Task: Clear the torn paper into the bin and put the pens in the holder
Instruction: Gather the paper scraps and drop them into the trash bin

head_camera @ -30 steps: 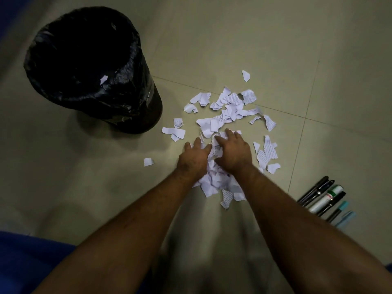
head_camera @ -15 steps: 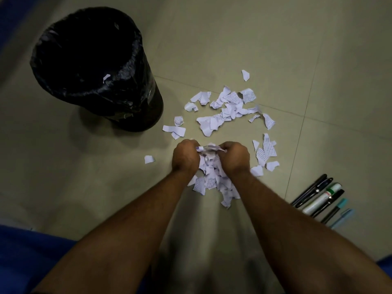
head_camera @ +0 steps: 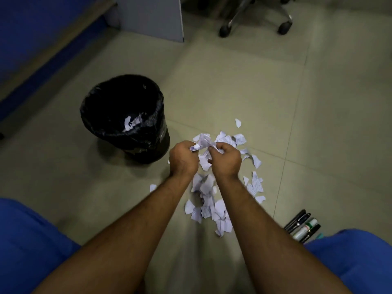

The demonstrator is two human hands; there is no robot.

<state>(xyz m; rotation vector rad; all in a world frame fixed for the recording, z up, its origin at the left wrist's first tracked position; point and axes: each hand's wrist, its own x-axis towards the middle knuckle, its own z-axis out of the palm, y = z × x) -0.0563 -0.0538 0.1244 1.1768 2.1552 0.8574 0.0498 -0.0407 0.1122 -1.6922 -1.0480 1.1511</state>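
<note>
Torn white paper scraps (head_camera: 209,211) lie scattered on the beige tiled floor. My left hand (head_camera: 183,159) and my right hand (head_camera: 227,160) are raised side by side above the pile, each gripping a bunch of scraps (head_camera: 202,142) that pokes out between them. A black bin (head_camera: 99,102) lined with a black bag stands to the left, with a few scraps inside. Several pens and a white marker (head_camera: 303,227) lie together on the floor at the lower right. No pen holder is in view.
An office chair base with castors (head_camera: 254,20) stands at the top. A grey panel (head_camera: 152,15) and a blue wall (head_camera: 31,39) border the far left. My blue-clad knees (head_camera: 27,240) frame the bottom corners.
Both hands closed on a bunch of scraps and lifted it off the floor. The camera rose and tilted forward, bringing the chair base and wall into view.
</note>
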